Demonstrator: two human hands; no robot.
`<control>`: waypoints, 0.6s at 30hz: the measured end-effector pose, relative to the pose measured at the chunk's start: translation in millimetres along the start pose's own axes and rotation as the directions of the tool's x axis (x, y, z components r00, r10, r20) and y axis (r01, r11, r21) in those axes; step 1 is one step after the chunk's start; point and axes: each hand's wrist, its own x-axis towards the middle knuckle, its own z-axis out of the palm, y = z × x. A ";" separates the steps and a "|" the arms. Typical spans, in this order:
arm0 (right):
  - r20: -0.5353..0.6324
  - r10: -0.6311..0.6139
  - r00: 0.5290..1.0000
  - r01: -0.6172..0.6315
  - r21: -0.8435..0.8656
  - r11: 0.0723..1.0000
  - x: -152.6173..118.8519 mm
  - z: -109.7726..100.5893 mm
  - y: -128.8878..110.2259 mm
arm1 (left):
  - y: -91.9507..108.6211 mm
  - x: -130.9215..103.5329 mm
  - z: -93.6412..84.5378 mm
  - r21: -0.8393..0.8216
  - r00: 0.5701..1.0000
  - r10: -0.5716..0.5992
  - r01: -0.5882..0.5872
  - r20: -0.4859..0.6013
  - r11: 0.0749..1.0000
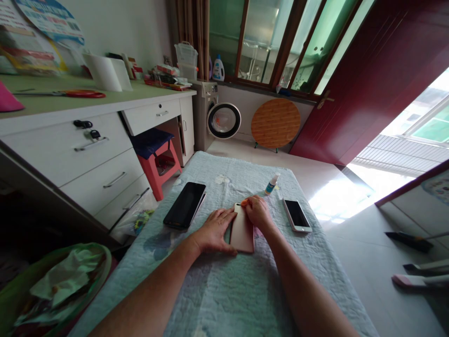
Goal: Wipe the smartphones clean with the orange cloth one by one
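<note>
Pinkish-gold rectangular phone (242,235), face down: rubbing seemingly unfinished; left hand (215,230) spread wide against it; right hand (258,212) gripping small orange cloth (244,202).

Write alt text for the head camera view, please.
A person's left hand rests against a pinkish phone, back up, on a quilted cloth, while the right hand holds something orange at its far end. A black phone, white phone and spray bottle sit nearby.

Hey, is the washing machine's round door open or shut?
Open: the round door is swung out from the front of the washing machine.
</note>
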 end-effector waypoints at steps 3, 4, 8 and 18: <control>0.049 -0.023 0.999 0.024 -0.029 0.999 7.1 -0.6 -7.7 | 0.3 -0.1 -0.4 0.007 1.000 0.011 -0.011 -0.006 1.000; 0.063 -0.031 0.998 0.033 -0.031 0.999 9.6 0.4 -10.7 | -0.1 0.1 0.0 0.005 1.000 0.016 -0.016 -0.011 1.000; 0.097 -0.049 0.994 0.052 -0.034 0.998 18.2 8.7 -21.6 | -2.8 1.2 2.9 -0.010 0.999 0.028 -0.028 -0.032 1.000; 0.096 -0.057 0.994 0.065 -0.082 0.995 17.4 15.7 -31.1 | -2.4 0.8 2.5 -0.004 0.992 0.081 -0.081 -0.095 0.997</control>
